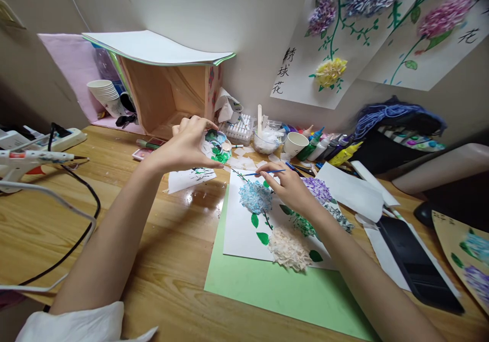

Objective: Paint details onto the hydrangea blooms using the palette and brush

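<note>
My right hand [288, 186] grips a thin blue paintbrush [273, 172] above the top of a white sheet [240, 242]. The brush points left, near a dark stem by the light blue paper flower [255, 196]. My left hand [187, 146] is raised left of the sheet, thumb and fingers apart in a C shape, with nothing seen between them. Just beyond it lies a round palette [223, 154] with green and dark paint. A cream flower [289, 249], a green flower [304, 226] and a purple flower [318, 189] stand out from the sheet; my right arm partly covers them.
Green card [275, 296] lies under the sheet. A paint-smeared paper scrap [191, 180], a paper cup [295, 144], a tub with a wooden stick [267, 138] and paint bottles [315, 146] stand behind. A glue gun [34, 158] with cables is left; a black phone-like slab [418, 263] is right.
</note>
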### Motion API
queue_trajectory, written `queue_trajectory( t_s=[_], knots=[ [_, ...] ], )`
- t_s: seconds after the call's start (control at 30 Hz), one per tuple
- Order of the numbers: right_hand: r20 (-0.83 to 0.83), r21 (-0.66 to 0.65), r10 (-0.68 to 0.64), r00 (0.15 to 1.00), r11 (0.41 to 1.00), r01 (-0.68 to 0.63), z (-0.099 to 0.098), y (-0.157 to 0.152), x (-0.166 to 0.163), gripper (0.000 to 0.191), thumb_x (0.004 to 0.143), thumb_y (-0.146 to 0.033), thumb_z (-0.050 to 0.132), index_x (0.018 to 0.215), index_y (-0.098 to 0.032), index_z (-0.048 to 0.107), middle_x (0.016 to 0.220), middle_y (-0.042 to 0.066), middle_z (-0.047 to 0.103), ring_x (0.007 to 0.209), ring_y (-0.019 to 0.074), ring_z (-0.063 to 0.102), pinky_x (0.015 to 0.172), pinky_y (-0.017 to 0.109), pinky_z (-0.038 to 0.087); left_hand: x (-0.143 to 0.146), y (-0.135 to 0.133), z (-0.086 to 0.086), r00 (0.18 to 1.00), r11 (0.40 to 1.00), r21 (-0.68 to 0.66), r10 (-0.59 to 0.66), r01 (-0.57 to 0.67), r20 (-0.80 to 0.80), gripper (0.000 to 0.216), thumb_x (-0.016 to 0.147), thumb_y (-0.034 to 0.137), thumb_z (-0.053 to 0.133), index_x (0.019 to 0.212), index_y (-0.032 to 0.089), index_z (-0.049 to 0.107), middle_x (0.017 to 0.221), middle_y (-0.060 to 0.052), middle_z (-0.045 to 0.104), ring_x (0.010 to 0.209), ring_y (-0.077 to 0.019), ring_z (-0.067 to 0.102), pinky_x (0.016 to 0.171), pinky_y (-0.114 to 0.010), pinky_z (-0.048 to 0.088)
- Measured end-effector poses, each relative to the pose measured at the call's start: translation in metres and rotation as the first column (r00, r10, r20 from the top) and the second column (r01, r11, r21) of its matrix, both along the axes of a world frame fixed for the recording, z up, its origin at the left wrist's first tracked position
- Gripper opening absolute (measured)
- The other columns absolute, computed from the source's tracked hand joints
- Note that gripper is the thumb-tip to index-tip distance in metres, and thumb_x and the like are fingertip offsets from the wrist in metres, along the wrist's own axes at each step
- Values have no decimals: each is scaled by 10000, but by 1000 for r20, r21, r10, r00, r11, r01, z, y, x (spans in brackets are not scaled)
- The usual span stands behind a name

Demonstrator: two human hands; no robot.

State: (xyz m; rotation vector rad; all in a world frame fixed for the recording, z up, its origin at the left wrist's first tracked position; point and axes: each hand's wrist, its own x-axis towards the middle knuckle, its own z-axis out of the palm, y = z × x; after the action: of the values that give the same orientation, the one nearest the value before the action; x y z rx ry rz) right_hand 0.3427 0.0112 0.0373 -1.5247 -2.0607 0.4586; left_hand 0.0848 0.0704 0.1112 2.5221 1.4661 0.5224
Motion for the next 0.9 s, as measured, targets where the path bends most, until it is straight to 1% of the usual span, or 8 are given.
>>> queue_trajectory(
  t_s=[0.2,0.43,0.6,0.8,0.9],
  knots=[
    [-20,26,-13,1000,1000,13,0,1,3,256,953,-356,416,968,-228,637,998,69,672,997,239,582,856,376,434,0,0,0,1000,1000,1,3,-3,1,717,574,532,786,1179,259,514,1200,-83,488,1184,-344,427,1008,-495,328],
    [-10,0,19,1000,1000,-19,-1,1,1,268,958,-357,410,971,-222,641,1017,69,671,1017,236,575,852,356,428,0,0,-1,1000,1000,-4,-11,11,6,722,571,531,788,1179,253,514,1183,-80,482,1179,-348,422,1002,-494,325],
    [-24,24,-14,1000,1000,15,-1,1,3,266,958,-361,413,972,-226,642,1011,61,674,1003,230,579,854,356,424,0,1,0,1000,1000,-4,-8,8,6,713,578,520,787,1181,256,513,1184,-79,480,1183,-342,419,1006,-498,318],
    [-21,4,19,1000,1000,-19,0,1,2,261,958,-353,410,978,-228,639,1027,62,680,1023,235,578,869,364,426,0,1,0,1000,1000,-1,-14,14,0,714,577,534,782,1177,256,511,1191,-84,485,1186,-341,423,1007,-492,320],
    [-21,18,-1,1000,1000,1,-1,1,3,260,957,-357,413,969,-230,639,1012,61,678,1007,234,581,863,366,429,0,1,-1,1000,1000,-2,-12,12,-2,714,577,539,779,1177,262,509,1192,-79,485,1191,-340,420,1008,-490,320]
  ],
)
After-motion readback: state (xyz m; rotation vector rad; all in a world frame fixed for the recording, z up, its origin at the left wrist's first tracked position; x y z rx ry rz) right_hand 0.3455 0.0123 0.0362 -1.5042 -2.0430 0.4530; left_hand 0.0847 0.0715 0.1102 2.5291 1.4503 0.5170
